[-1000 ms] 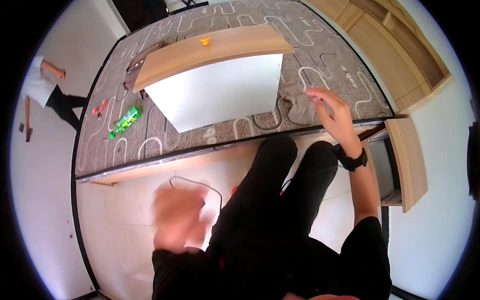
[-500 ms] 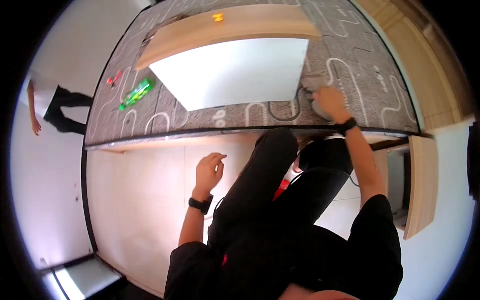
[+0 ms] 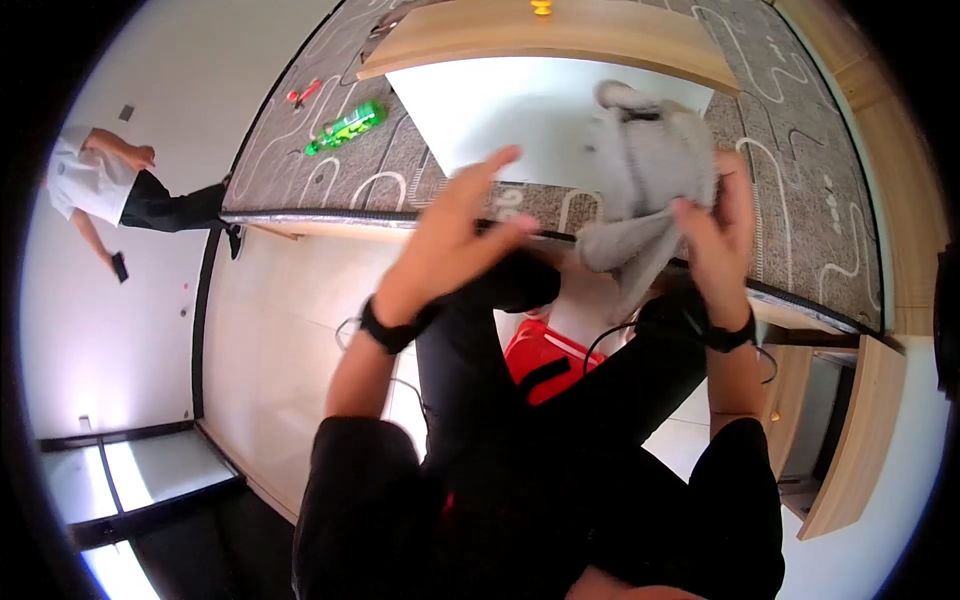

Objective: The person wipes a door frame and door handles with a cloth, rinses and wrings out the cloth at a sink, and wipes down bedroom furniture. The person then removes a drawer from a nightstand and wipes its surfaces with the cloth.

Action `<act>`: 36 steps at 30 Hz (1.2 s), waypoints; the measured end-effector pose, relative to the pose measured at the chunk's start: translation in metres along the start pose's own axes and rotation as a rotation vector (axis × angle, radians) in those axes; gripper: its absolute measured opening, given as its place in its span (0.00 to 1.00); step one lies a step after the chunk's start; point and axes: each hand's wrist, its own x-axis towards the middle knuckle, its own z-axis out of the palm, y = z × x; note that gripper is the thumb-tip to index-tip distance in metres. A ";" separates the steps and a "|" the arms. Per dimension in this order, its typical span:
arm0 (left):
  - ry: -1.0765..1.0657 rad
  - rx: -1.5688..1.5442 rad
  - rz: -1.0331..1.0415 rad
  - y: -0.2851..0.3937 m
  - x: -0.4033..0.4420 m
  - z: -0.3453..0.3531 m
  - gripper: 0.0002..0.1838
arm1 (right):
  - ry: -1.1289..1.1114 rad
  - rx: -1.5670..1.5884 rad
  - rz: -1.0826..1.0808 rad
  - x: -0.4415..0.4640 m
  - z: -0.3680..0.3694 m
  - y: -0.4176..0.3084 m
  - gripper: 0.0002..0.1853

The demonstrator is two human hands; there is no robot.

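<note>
A light grey cloth (image 3: 665, 165), blurred by motion, hangs in loose folds over the front edge of the patterned surface. My right hand (image 3: 722, 240) pinches its right side between thumb and fingers. To the left of the cloth, my left hand (image 3: 450, 240) is raised with its fingers spread, holding nothing and apart from it. Behind the cloth lies a white panel (image 3: 490, 110) joined to a wooden board (image 3: 560, 32) with a yellow knob (image 3: 541, 7); the cloth hides part of the panel.
A green bottle (image 3: 347, 128) and a small red item (image 3: 304, 93) lie on the patterned covering (image 3: 385, 165). Below, a red object (image 3: 550, 360) and black cables are between my legs. An open drawer (image 3: 850, 440) stands at the right. Another person (image 3: 95, 180) is at the left.
My right hand has lifted the grey cloth off the surface and brought it leftward before the white panel. My left hand has risen toward it. My view has shifted, and the other person has moved.
</note>
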 end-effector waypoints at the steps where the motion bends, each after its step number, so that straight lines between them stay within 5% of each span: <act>1: -0.052 0.002 0.031 0.003 -0.001 0.019 0.50 | 0.046 0.055 0.049 -0.003 0.014 0.001 0.29; 2: -0.248 -0.257 -0.173 0.021 0.005 0.026 0.55 | 0.091 0.107 0.095 -0.008 0.026 0.002 0.32; 4: -0.059 -0.277 0.025 0.006 -0.005 0.070 0.58 | 0.056 0.295 0.158 -0.021 0.037 0.012 0.39; 6: -0.016 -0.371 -0.304 -0.001 -0.025 0.101 0.54 | -0.067 0.082 0.176 -0.044 0.049 0.027 0.47; 8: 0.200 -0.451 -0.295 -0.015 -0.044 0.120 0.50 | -0.189 -0.074 0.262 -0.055 0.056 0.035 0.48; 10: 0.312 -0.379 -0.177 -0.033 -0.054 0.112 0.43 | -0.328 -0.395 0.116 -0.048 0.057 0.042 0.46; 12: 0.139 -0.355 -0.292 -0.050 -0.056 0.083 0.35 | -0.116 -0.191 0.341 -0.062 0.066 0.056 0.44; 14: 0.202 -0.235 -0.259 -0.067 -0.055 0.060 0.29 | -0.061 -0.261 0.399 -0.068 0.062 0.071 0.42; 16: 0.377 -0.239 -0.290 -0.086 -0.057 0.044 0.28 | 0.021 -0.786 0.116 -0.060 0.057 0.080 0.39; 19: 0.548 -0.594 -0.623 -0.092 -0.045 0.012 0.23 | 0.186 -0.885 -0.004 -0.045 0.055 0.098 0.36; 26: 0.724 -1.408 -0.432 -0.128 -0.005 -0.042 0.23 | 0.074 -1.135 -0.151 0.040 0.079 0.111 0.29; 30: 0.848 -1.402 -0.285 -0.133 0.019 -0.072 0.26 | 0.016 -1.197 -0.192 0.084 0.126 0.124 0.28; 36: 0.966 -0.761 -0.101 -0.125 0.030 -0.081 0.32 | -0.125 -1.168 -0.356 0.116 0.156 0.148 0.27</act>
